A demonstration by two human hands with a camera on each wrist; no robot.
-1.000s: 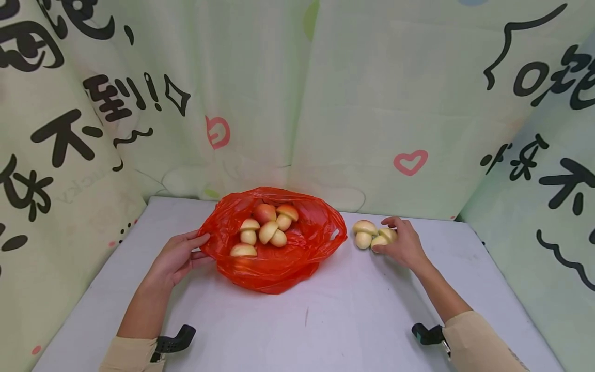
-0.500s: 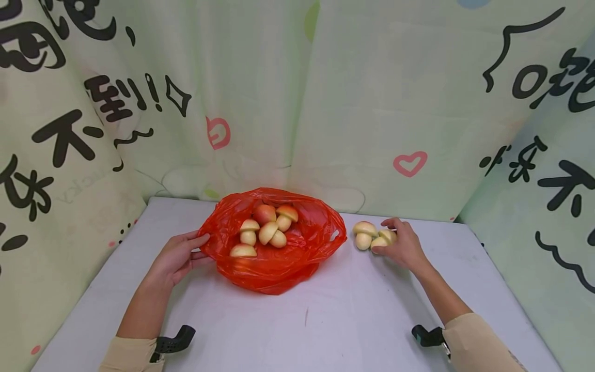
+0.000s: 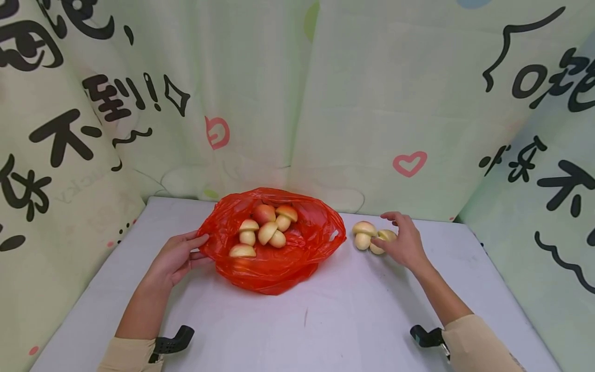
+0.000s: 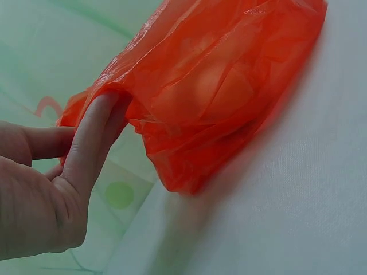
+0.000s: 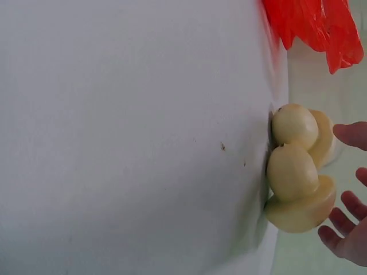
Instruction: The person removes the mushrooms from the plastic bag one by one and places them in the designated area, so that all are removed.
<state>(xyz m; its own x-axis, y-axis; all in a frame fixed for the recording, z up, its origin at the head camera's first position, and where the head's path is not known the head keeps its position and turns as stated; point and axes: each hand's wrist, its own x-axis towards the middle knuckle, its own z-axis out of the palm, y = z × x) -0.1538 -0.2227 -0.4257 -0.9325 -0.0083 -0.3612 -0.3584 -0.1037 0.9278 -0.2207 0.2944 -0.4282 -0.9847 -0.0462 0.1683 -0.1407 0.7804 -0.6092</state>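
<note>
A red plastic bag (image 3: pixel 279 276) lies with its mouth spread wide. Inside it are several toy-like mushrooms (image 3: pixel 267 232) with pale stems, plus a reddish rounded one (image 3: pixel 264 213). My left hand (image 3: pixel 174 256) pinches the bag's left rim between thumb and fingers; the left wrist view shows fingertips tucked under the red film (image 4: pixel 200 97). To the bag's right, two pale mushrooms (image 3: pixel 362 241) (image 5: pixel 292 172) lie side by side on the table. My right hand (image 3: pixel 403 242) is spread just over the right-hand mushroom, thumb and fingers apart around its cap, gripping nothing.
The white table (image 3: pixel 297 330) ends at a printed pale green curtain (image 3: pixel 325 129) behind and on both sides. Dark wrist-worn devices (image 3: pixel 174 339) hang at both sleeves. A loose handle of the bag faces the two mushrooms.
My right hand has risen slightly, and its thumb has come off the right-hand mushroom, fingers wider apart. The left hand and bag stay as they were.
</note>
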